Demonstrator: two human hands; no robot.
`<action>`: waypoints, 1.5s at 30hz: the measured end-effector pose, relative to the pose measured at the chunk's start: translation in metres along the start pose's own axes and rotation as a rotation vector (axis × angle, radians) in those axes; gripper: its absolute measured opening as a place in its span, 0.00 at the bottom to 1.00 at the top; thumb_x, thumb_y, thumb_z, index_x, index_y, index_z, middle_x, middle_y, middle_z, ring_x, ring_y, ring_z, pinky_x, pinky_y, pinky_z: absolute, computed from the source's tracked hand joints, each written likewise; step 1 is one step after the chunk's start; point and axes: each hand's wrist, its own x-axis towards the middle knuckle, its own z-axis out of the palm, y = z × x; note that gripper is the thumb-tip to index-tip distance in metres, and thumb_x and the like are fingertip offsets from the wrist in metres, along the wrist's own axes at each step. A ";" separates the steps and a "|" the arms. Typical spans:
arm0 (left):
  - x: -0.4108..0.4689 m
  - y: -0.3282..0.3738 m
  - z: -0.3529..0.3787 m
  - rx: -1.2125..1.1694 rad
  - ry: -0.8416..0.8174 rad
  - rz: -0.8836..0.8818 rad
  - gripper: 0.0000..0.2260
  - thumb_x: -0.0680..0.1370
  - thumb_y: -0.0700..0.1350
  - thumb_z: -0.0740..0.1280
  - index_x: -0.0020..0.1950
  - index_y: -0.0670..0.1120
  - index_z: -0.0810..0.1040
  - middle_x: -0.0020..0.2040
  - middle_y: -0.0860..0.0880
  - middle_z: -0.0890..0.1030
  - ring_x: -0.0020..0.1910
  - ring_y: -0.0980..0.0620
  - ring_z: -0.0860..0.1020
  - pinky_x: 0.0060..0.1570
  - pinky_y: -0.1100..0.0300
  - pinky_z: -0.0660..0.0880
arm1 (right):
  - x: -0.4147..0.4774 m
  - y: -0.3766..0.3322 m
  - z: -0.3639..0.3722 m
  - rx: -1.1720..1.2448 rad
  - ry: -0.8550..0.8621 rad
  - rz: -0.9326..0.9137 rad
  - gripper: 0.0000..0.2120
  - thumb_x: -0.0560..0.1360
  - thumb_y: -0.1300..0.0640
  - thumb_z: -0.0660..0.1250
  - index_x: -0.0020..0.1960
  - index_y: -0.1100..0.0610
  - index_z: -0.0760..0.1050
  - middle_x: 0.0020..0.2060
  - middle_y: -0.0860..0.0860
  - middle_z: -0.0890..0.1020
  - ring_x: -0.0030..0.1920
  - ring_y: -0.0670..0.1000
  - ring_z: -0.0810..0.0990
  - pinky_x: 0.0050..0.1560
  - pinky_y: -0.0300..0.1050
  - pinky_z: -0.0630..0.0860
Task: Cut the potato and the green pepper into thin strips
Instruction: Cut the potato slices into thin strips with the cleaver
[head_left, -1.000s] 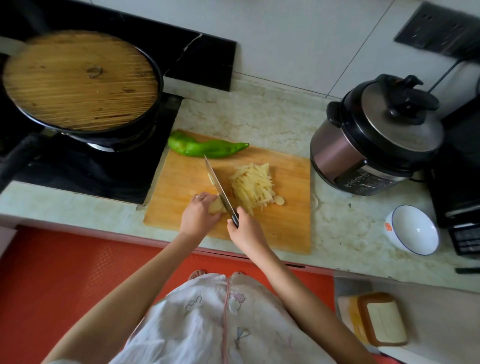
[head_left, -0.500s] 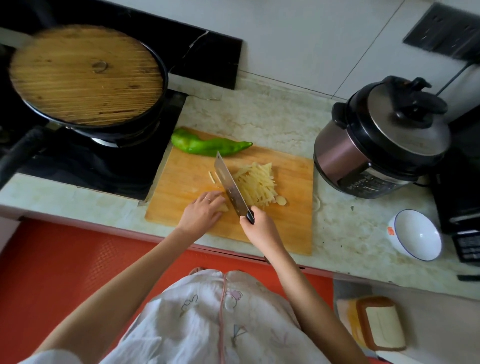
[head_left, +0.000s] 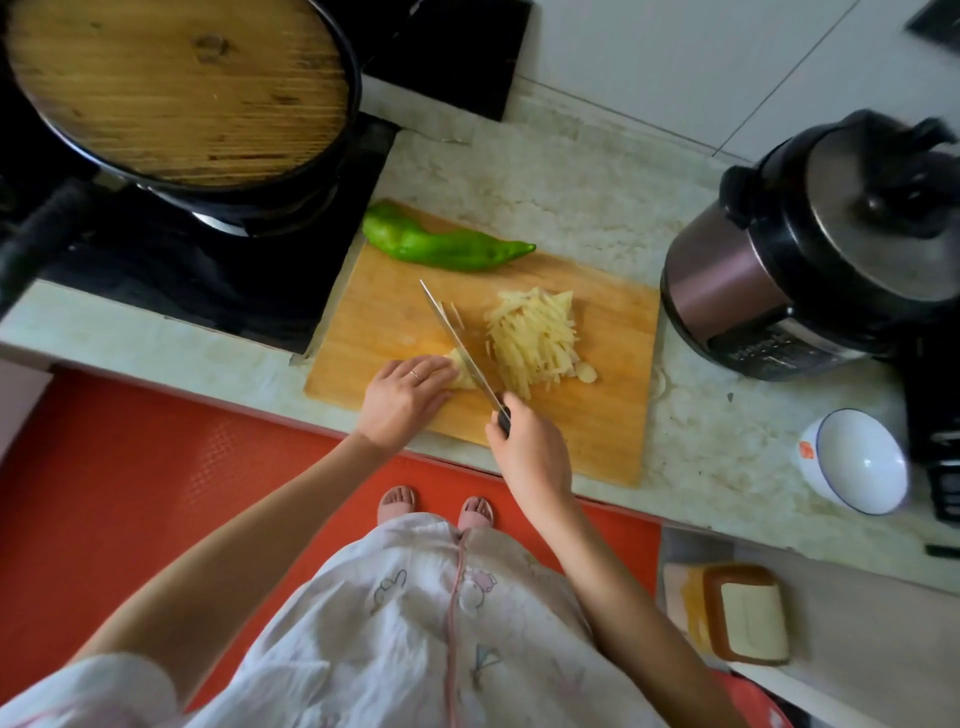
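Since half a second ago my knife (head_left: 457, 343) has turned from showing its flat side to standing on edge, the blade against the potato piece (head_left: 464, 371). Nearest me, my right hand (head_left: 527, 447) wraps its fingers tight round the dark handle. Just left of it, my left hand (head_left: 402, 397) curls its fingers over the potato piece, pinning it to the cutting board (head_left: 597, 431). Right of the blade lies the heap of potato strips (head_left: 532, 338), one round slice at its near end. Farther back, the whole green pepper (head_left: 441, 248) lies along the board's far edge, its thick end past the left corner. Beyond sits a covered pan (head_left: 176, 93).
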 end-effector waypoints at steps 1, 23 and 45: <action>0.000 -0.001 0.000 0.001 0.006 0.016 0.12 0.79 0.49 0.64 0.53 0.46 0.84 0.54 0.48 0.83 0.50 0.48 0.82 0.47 0.57 0.72 | 0.000 -0.001 0.000 -0.016 -0.002 -0.001 0.10 0.79 0.56 0.60 0.57 0.58 0.74 0.42 0.55 0.82 0.44 0.56 0.81 0.34 0.45 0.70; -0.002 -0.007 0.007 -0.082 0.033 0.026 0.08 0.78 0.46 0.69 0.53 0.45 0.84 0.54 0.49 0.83 0.47 0.48 0.80 0.47 0.56 0.73 | 0.006 -0.013 0.014 -0.087 -0.013 0.036 0.05 0.78 0.58 0.60 0.45 0.53 0.64 0.40 0.53 0.81 0.43 0.55 0.80 0.35 0.44 0.67; -0.001 -0.008 0.007 -0.098 0.031 0.002 0.08 0.76 0.45 0.72 0.53 0.44 0.84 0.53 0.48 0.84 0.45 0.48 0.81 0.47 0.55 0.74 | 0.005 -0.011 0.018 -0.087 -0.017 0.025 0.02 0.78 0.58 0.60 0.47 0.55 0.70 0.38 0.54 0.81 0.40 0.55 0.80 0.33 0.43 0.65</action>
